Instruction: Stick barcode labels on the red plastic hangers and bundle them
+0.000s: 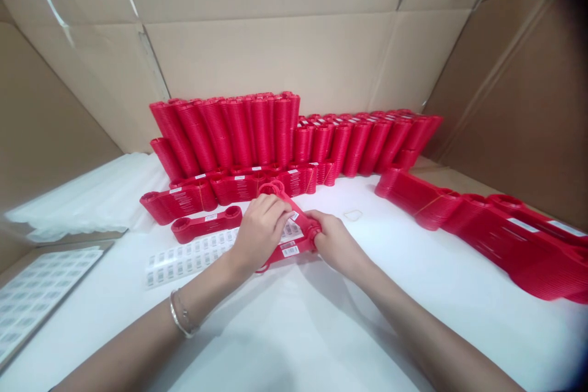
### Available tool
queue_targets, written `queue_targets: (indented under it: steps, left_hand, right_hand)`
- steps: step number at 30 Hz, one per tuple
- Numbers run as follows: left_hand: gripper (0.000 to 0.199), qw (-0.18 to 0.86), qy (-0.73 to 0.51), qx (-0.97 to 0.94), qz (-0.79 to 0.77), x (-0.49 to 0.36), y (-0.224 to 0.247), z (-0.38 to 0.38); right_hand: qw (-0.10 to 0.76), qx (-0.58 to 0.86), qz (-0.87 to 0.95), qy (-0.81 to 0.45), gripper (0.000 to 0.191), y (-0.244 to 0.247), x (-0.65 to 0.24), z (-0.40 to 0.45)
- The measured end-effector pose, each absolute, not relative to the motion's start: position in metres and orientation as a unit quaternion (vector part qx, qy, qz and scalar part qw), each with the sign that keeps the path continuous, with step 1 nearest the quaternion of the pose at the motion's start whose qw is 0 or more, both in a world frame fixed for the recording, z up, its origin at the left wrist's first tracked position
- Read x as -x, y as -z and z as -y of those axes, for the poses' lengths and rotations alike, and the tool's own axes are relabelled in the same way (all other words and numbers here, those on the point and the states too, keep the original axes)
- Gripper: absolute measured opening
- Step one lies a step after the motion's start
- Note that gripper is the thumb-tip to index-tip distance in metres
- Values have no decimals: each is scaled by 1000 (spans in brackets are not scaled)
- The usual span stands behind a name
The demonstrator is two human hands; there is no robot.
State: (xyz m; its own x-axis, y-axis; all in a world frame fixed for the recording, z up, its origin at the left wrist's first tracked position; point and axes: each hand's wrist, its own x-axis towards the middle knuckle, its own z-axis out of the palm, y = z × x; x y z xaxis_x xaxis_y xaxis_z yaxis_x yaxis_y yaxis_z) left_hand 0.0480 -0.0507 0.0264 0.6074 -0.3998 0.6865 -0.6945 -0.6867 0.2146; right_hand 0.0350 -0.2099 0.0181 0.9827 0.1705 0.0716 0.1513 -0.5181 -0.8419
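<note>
On a white desk (248, 343), the right hand (337, 242) grips the ringed end of a long red plastic bar (305, 222); the left hand's (260, 226) fingers bend over it beside a small white label (294, 216). A translucent sheet of printed labels (184, 260) lies partly behind the left wrist. Tall ridged red plastic stacks (261, 135) stand before a brown cardboard wall (271, 52); rubber-banded red bundles (422, 196) lie to the right.

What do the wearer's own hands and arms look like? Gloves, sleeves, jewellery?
Left hand: ungloved, silvery bangle plus a thinner bracelet at the wrist. Right hand: ungloved, nothing visible at the wrist. Forearms: slim, bare over most of what shows.
</note>
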Motion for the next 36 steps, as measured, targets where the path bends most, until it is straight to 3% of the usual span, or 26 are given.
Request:
queue_targets:
  steps: [9, 16, 28, 33, 36]
  left_hand:
    - [11, 375, -243, -863, 235, -42, -42, 52]
    - [11, 420, -185, -863, 212, -43, -40, 53]
    - [12, 390, -190, -871, 232, -43, -38, 54]
    - [13, 331, -235, -877, 258, -44, -34, 53]
    - [13, 244, -289, -882, 280, -46, -30, 52]
  right_hand:
    - [483, 872, 77, -1, 49, -10, -40, 213]
    - [486, 870, 86, -8, 48, -16, -37, 212]
    - [480, 873, 85, -13, 53, -18, -36, 210]
    - [488, 868, 86, -18, 51, -20, -34, 209]
    - [486, 869, 90, -15, 51, -19, -33, 208]
